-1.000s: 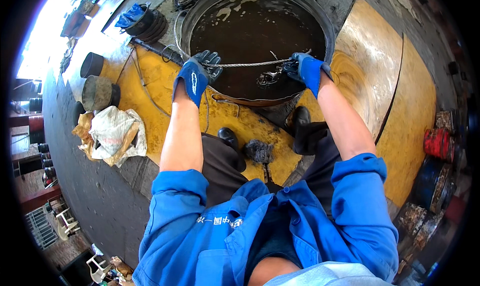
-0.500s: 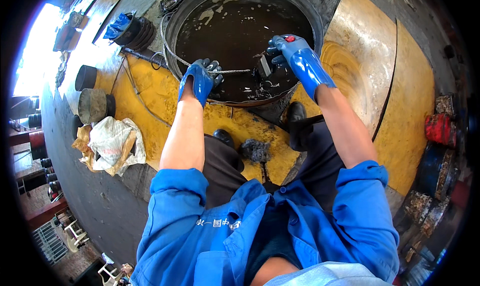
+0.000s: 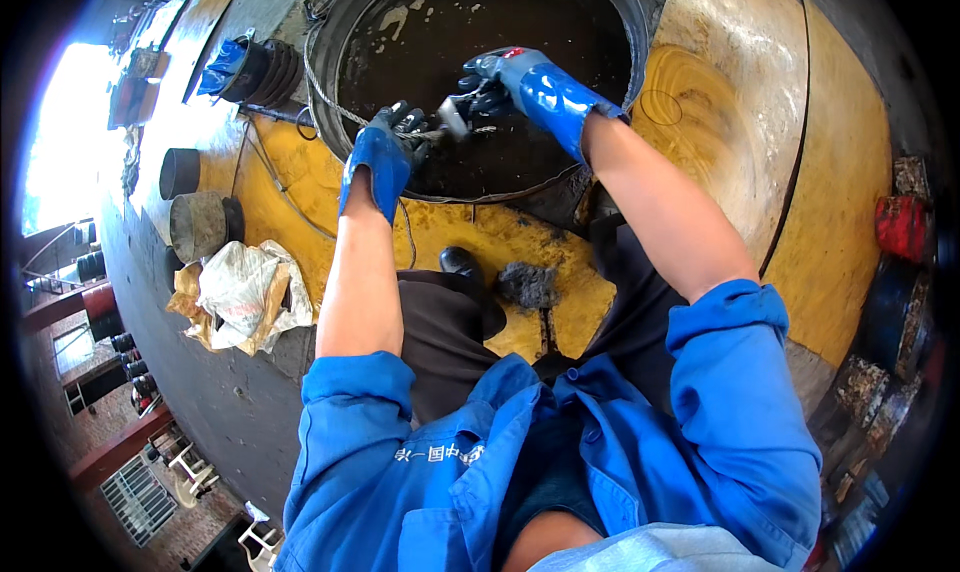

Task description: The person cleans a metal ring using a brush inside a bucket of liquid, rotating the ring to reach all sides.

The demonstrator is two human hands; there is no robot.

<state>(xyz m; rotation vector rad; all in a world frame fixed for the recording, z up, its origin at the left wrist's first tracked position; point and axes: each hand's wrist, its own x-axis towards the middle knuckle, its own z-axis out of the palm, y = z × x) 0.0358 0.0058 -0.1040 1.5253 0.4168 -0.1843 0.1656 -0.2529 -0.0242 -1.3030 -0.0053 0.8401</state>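
Both gloved hands over the dark round opening [image 3: 600,32] — left hand [image 3: 380,157] fingers clamped on wire rope [image 3: 335,107], right hand [image 3: 535,87] closed on small metal fitting [image 3: 452,120]. Rope prob. stiff, springy, greasy — grip close to fitting.

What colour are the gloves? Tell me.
Blue, with dark fingertips: left hand, right hand, head view.

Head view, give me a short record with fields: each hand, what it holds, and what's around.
left hand: left hand in a blue glove, closed on a thin wire rope
right hand: right hand in a blue glove, gripping a small metal fitting at the rope's end
below hands: round opening with dark inside
surface: yellow-painted metal deck
left side: crumpled bag, two dark cylinders
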